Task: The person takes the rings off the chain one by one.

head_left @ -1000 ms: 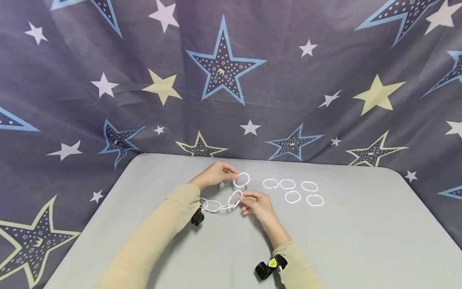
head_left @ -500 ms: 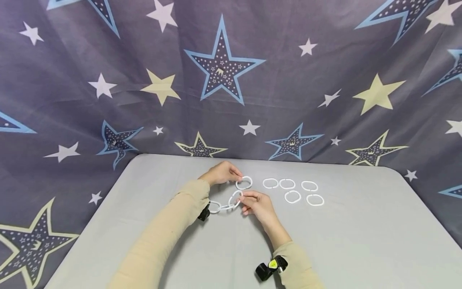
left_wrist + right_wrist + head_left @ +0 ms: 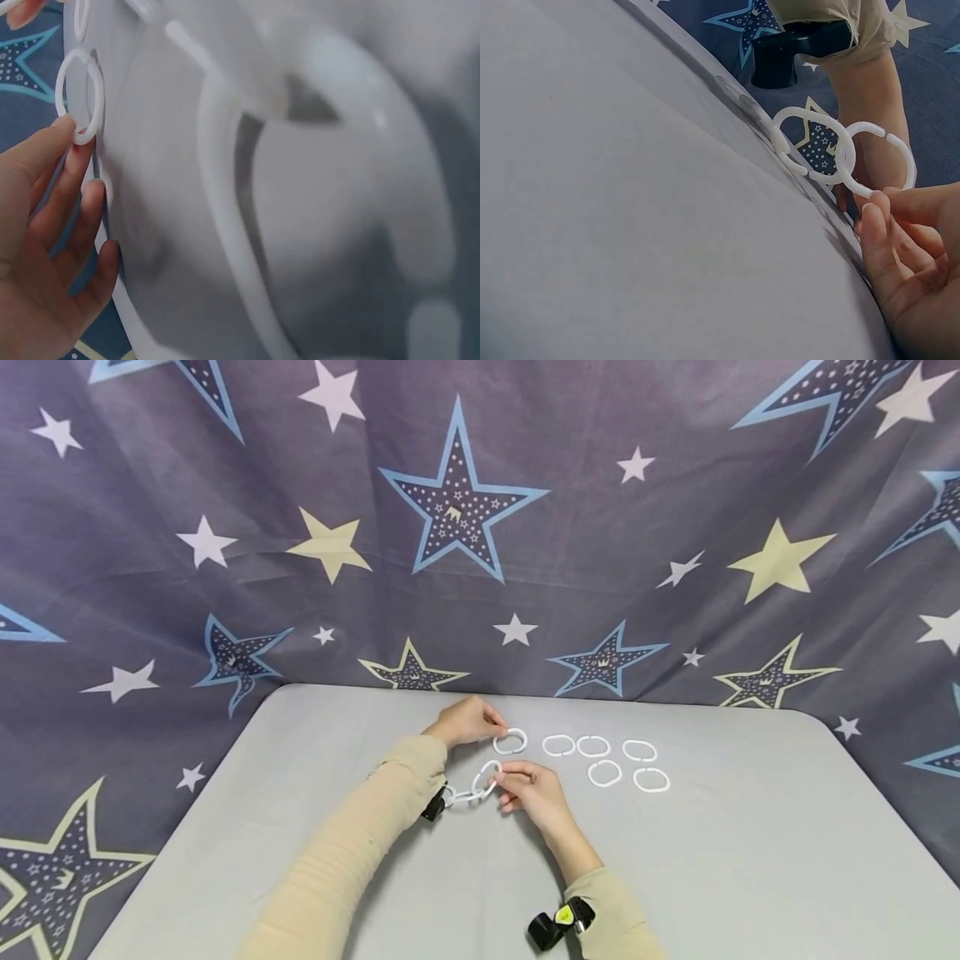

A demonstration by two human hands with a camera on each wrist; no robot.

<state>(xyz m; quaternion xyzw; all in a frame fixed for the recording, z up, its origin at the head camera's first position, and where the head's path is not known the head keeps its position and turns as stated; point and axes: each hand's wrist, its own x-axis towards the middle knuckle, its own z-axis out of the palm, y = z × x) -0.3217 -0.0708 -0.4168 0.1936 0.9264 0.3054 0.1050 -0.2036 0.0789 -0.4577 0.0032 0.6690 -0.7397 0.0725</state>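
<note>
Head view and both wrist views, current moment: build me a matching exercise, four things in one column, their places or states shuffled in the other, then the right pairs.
Column one
1. left hand
2. right hand
3. group of five rings
4. backdrop

Column two
A. on the grey table
B. pinching a linked ring
C. printed with stars
D. pinching an unlinked ring

Pairs: 1-D; 2-B; 3-A; 4-C
</note>
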